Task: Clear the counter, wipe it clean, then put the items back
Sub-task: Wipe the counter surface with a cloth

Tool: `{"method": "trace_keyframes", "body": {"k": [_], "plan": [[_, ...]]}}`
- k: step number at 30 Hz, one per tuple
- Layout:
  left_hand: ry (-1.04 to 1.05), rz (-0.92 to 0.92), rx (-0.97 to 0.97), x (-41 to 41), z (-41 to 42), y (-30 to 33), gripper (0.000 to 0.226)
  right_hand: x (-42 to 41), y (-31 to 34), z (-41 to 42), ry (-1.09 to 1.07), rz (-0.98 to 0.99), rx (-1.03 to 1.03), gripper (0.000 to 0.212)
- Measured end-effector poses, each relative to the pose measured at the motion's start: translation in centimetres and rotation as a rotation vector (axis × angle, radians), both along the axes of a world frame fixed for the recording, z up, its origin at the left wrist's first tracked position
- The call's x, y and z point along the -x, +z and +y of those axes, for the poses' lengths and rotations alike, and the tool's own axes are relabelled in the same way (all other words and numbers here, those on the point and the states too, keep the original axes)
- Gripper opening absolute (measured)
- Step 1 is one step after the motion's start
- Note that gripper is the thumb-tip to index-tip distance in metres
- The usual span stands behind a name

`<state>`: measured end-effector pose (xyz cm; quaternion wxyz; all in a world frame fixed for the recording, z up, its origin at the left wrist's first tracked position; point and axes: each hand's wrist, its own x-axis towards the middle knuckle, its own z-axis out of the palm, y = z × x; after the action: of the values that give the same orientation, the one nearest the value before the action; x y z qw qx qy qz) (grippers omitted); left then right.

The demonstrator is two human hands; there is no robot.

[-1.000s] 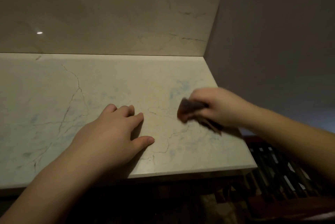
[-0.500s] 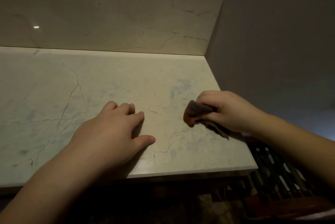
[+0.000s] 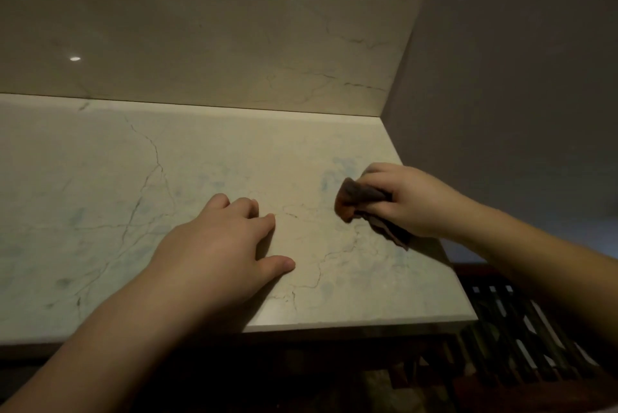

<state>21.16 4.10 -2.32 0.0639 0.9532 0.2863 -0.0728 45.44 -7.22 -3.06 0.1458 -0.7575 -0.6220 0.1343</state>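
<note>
1. 2 hands work the counter [image 3: 100,178]: your right hand [image 3: 406,200] has slid the cloth [image 3: 361,203] a little back toward the wall in the last second, so wiping is under way at the right end.
2. Your right fingers curl tight around the bunched cloth; your left hand [image 3: 214,245] stays flat, fingers relaxed, holding nothing.
3. Its long axis runs diagonally, from the bunched end pointing left to a tail trailing toward the right edge.

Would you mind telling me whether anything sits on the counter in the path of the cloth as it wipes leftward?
Only the left hand, resting flat on the counter just left of the cloth that the right hand grips. Beyond it, the visible counter holds no items.
</note>
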Motion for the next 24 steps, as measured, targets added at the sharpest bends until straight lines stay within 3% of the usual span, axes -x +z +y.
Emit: {"method": "trace_keyframes", "body": {"k": [6, 10, 15, 20, 24], "plan": [[0.001, 0.002, -0.003, 0.1, 0.0, 0.0, 0.065, -9.0, -0.5, 6.2, -0.387, -0.109, -0.111, 0.011], [0.005, -0.002, 0.001, 0.0, 0.1, -0.1, 0.066, -11.0, -1.0, 9.9, -0.511, -0.174, -0.141, 0.015], [0.006, 0.0, -0.001, 0.0, 0.0, -0.2, 0.066, -9.1, -1.4, 12.9, -0.559, -0.32, -0.15, 0.015], [0.003, 0.017, -0.002, -0.2, -0.1, 0.1, 0.063, -7.4, -1.2, 13.6, -0.538, -0.293, -0.163, 0.009], [0.008, 0.036, -0.008, -0.6, -0.1, 0.3, 0.064, -3.8, -1.1, 14.6, -0.335, -0.136, -0.174, 0.013]]}}
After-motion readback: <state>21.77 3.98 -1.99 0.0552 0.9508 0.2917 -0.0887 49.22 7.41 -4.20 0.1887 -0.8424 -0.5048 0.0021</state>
